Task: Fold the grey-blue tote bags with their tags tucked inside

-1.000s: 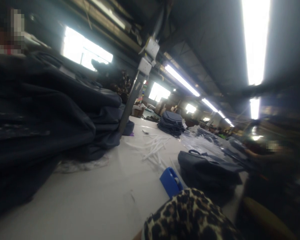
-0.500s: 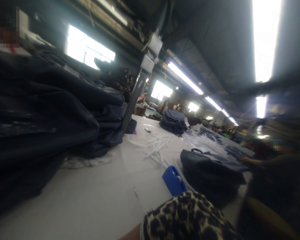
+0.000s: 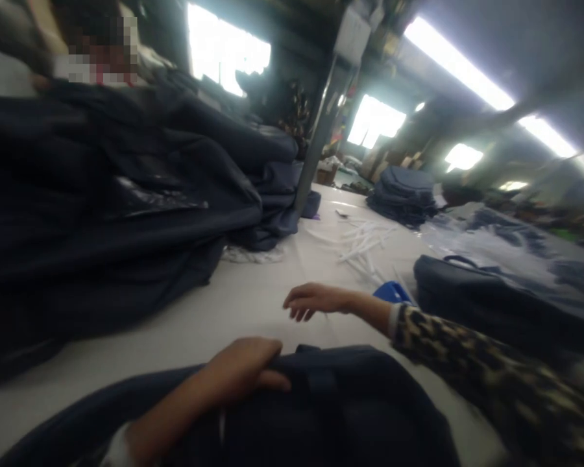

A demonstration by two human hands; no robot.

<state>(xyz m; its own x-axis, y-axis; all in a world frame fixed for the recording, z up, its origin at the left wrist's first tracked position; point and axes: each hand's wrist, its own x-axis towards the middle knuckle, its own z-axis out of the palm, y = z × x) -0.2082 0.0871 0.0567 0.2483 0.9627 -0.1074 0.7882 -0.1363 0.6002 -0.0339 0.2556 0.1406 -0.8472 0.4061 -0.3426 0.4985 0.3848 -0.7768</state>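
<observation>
My left hand (image 3: 246,366) is closed over the top edge of a dark navy bag (image 3: 331,415) that lies on the white table (image 3: 224,305) right in front of me. My right hand (image 3: 314,300), in a leopard-print sleeve, hovers over the table just beyond the bag with its fingers loosely apart and nothing in them. A blue plastic object (image 3: 393,292) sits just behind my right wrist.
A tall heap of dark navy fabric (image 3: 102,207) fills the left of the table. White plastic strips (image 3: 365,243) lie scattered further back. More navy bags: one (image 3: 472,285) on the right, a stack (image 3: 403,194) at the far end. A metal post (image 3: 318,139) rises mid-table. A person stands at the far left.
The view has tipped downward. Both my hands have come into view; the left now grips a navy bag that was not visible before, and the right arm has stretched forward.
</observation>
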